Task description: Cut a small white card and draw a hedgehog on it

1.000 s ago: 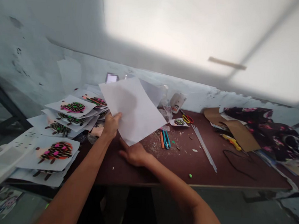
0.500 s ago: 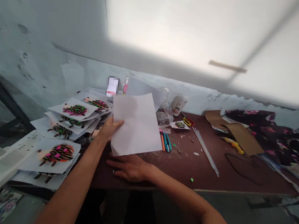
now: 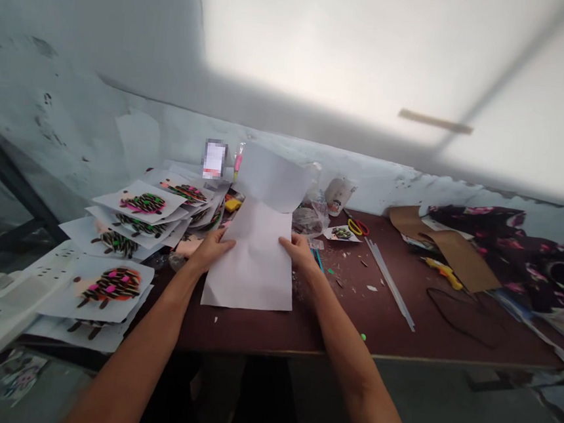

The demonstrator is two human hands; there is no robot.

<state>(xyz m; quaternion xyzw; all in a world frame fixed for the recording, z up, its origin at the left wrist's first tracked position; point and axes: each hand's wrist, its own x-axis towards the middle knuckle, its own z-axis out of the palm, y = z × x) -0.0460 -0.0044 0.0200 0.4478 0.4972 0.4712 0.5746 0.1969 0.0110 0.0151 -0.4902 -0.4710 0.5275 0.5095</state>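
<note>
Left hand [image 3: 212,251]: fingers clamped on left edge of white sheet [image 3: 257,268], thumb on top. Right hand [image 3: 302,253]: off tabletop [image 3: 345,329], fingers now clamped on right edge. Result: I steady sheet from both sides, near edge roughly parallel to table front. Location: centred before me, over tabletop; contact beneath, cannot tell. Long axis: away from me, far end toward leaning paper [image 3: 275,175] and wall [image 3: 373,180].

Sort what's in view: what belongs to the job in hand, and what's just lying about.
In the job:
white sheet, held by left hand and right hand
decorated cards, probably, piled at the left

Apparently lying about:
red-and-yellow scissors
yellow tool
translucent sticks
dark floral cloth
</note>
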